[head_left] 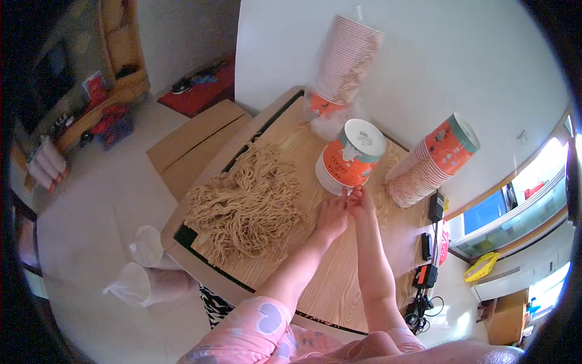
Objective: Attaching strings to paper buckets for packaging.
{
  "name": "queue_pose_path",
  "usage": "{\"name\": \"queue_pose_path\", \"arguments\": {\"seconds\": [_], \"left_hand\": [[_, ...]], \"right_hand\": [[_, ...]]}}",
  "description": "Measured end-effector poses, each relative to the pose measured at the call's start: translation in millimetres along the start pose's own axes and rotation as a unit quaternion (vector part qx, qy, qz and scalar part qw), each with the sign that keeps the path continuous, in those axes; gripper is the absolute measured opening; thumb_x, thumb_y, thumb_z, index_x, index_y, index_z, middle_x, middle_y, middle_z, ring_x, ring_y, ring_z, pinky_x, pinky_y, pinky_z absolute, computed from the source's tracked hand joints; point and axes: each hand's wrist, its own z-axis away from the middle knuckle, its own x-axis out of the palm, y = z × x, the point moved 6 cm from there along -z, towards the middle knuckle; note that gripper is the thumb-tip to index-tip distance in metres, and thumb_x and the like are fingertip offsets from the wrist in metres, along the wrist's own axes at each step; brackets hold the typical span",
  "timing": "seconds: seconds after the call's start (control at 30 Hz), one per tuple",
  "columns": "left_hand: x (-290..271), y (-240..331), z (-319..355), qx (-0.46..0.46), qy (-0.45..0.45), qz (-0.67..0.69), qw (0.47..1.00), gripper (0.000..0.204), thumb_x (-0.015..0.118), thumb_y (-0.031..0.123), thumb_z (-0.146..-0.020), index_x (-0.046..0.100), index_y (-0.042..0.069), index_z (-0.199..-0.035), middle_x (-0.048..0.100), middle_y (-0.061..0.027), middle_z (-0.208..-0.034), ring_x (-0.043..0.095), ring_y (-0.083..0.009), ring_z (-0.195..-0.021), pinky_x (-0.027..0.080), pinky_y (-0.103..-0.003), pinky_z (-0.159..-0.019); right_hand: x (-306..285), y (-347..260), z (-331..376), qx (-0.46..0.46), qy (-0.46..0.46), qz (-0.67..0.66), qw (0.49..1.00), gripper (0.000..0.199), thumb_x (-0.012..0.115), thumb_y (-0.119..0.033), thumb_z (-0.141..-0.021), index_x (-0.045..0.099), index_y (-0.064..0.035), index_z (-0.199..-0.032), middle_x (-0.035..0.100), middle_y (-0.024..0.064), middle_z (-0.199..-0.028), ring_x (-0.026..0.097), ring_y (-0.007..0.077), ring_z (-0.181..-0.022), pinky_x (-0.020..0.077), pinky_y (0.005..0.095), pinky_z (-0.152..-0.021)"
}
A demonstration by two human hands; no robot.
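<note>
A short stack of upside-down orange paper buckets (347, 164) stands on the wooden tabletop, with a teal band and a white base on top. My left hand (332, 217) and my right hand (362, 202) meet at the near lower rim of this stack. Fingertips on both hands are pinched close together. Something small and pale shows between them, too small to make out. To the left of my hands lies a large tangled pile of beige cord (251, 203).
A taller leaning bucket stack (433, 159) stands at the right, and a plastic-wrapped one (350, 60) at the back by the wall. Black power adapters (426, 276) with cables line the table's right edge. Cardboard (194, 139) and bagged buckets (145, 284) are on the left.
</note>
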Motion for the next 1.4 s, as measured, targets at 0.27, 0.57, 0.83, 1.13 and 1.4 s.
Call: {"name": "queue_pose_path", "arguments": {"seconds": [0.27, 0.57, 0.83, 1.13, 1.4], "left_hand": [[1, -5, 1, -0.016, 0.018, 0.014, 1.0, 0.054, 0.047, 0.016, -0.083, 0.04, -0.001, -0.134, 0.037, -0.0146, -0.142, 0.043, -0.0333, -0.117, 0.034, -0.05, -0.098], [12, -4, 0, 0.005, 0.018, -0.024, 1.0, 0.054, 0.045, 0.019, -0.086, 0.037, 0.0, -0.136, 0.033, -0.0146, -0.143, 0.041, -0.0333, -0.121, 0.033, -0.05, -0.097], [12, -7, 2, 0.018, 0.134, -0.067, 0.989, 0.041, 0.047, 0.023, -0.087, 0.054, 0.002, -0.122, 0.025, -0.0131, -0.149, 0.041, -0.0344, -0.119, 0.036, -0.051, -0.093], [1, -8, 4, 0.012, 0.138, -0.072, 0.988, 0.032, 0.05, 0.019, -0.084, 0.061, 0.007, -0.111, 0.029, -0.0134, -0.147, 0.047, -0.0324, -0.109, 0.037, -0.052, -0.089], [13, -4, 0, 0.017, 0.104, -0.027, 0.994, 0.031, 0.049, 0.018, -0.085, 0.059, 0.006, -0.112, 0.033, -0.0129, -0.145, 0.046, -0.0326, -0.109, 0.036, -0.049, -0.09]], "right_hand": [[11, 10, 14, 0.004, 0.028, -0.064, 0.998, 0.015, 0.041, -0.011, -0.095, 0.049, -0.0057, -0.084, 0.05, 0.0003, -0.065, 0.04, 0.0056, -0.045, 0.0325, 0.0173, -0.038], [-8, 7, -7, 0.016, -0.003, -0.043, 0.999, 0.018, 0.044, -0.017, -0.097, 0.047, -0.008, -0.082, 0.045, -0.0015, -0.059, 0.042, 0.0078, -0.044, 0.0362, 0.0192, -0.037], [-8, 6, -2, -0.008, 0.007, 0.053, 0.999, 0.015, 0.045, -0.011, -0.093, 0.046, -0.0098, -0.078, 0.042, -0.0028, -0.058, 0.042, 0.0091, -0.047, 0.0371, 0.0214, -0.043], [16, -1, 11, -0.023, 0.029, -0.001, 0.999, 0.021, 0.039, -0.009, -0.094, 0.044, -0.0087, -0.074, 0.042, -0.0032, -0.058, 0.038, 0.0054, -0.046, 0.03, 0.0174, -0.037], [9, -6, -6, -0.014, 0.013, 0.037, 0.999, 0.024, 0.044, -0.019, -0.097, 0.045, -0.013, -0.073, 0.04, -0.0055, -0.055, 0.034, 0.0058, -0.041, 0.0281, 0.018, -0.035]]}}
